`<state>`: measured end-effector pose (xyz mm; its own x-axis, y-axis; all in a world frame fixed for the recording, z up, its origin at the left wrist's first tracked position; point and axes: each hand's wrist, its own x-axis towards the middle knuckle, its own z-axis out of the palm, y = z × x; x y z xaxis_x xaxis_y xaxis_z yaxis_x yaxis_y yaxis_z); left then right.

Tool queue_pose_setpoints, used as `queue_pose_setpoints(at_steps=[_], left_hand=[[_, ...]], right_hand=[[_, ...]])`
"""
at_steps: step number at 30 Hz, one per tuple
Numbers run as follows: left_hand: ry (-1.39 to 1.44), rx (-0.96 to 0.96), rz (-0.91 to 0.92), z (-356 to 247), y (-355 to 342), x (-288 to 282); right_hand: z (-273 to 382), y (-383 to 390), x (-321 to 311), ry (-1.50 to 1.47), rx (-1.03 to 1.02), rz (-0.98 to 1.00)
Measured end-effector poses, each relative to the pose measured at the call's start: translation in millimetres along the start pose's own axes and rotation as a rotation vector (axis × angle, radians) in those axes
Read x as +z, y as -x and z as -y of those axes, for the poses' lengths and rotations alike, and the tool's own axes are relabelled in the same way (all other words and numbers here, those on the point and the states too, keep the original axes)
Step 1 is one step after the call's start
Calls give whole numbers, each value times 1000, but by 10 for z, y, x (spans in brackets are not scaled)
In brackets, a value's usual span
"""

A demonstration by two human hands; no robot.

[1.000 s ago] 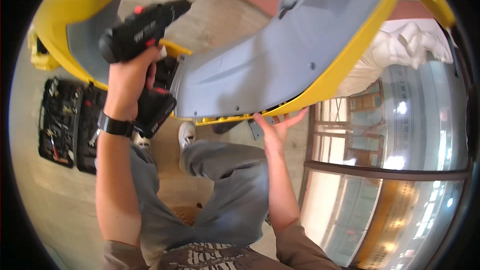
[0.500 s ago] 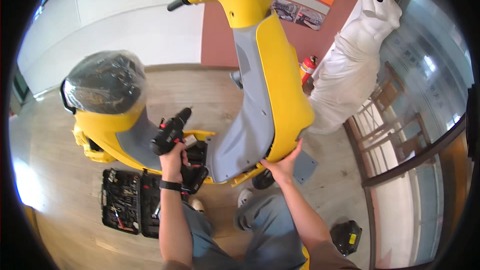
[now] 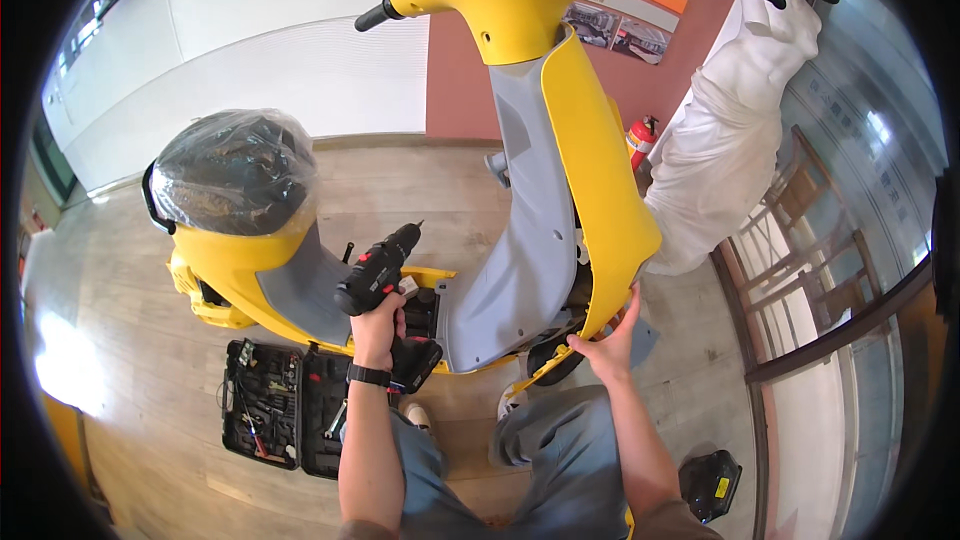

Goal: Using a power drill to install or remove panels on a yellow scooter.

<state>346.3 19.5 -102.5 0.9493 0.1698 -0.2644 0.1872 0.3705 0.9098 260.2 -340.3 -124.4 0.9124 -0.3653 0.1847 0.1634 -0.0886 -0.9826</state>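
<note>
Head view. Black cordless drill (image 3: 372, 276), at 9 o'clock: my left hand (image 3: 375, 334) was clamped round its handle. Yellow scooter panel (image 3: 607, 190), at 2 o'clock: my right hand (image 3: 608, 348), at 4 o'clock, gripped its lower end between thumb and fingers. Black tool case (image 3: 322, 395) lay spread at 8 o'clock.

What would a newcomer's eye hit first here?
Likely the yellow scooter in the middle, its plastic-wrapped seat at left. Next, the black cordless drill upright in the left hand, and the yellow front panel, its lower edge in the right hand, gaping from the grey inner panel. Lower left, an open black toolbox.
</note>
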Motion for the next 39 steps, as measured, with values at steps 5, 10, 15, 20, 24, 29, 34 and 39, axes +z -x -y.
queue_pose_setpoints(at_steps=[5, 10, 15, 20, 24, 29, 34, 39], left_hand=[[-7, 23, 7, -12, 27, -11], [-27, 35, 34, -29, 52, -75], [-40, 4, 60, -36, 54, -89], [-72, 22, 85, -27, 119, -90], [-77, 20, 107, 7, 137, -57], [-83, 9, 71, 51, 86, 38], [-61, 65, 70, 128, 41, 150], [-34, 313, -37, 256, 171, 301]], right_hand=[[131, -7, -67, -10, 31, 53], [107, -33, -38, 47, 93, 29], [-61, -78, 84, 160, -33, 6], [-153, -56, 256, 221, -133, -65], [-216, -46, 353, 237, -120, -66], [-259, -22, 398, 155, -100, -25], [-134, 45, 330, 450, -138, -174], [-62, 288, 373, 648, -730, -300]])
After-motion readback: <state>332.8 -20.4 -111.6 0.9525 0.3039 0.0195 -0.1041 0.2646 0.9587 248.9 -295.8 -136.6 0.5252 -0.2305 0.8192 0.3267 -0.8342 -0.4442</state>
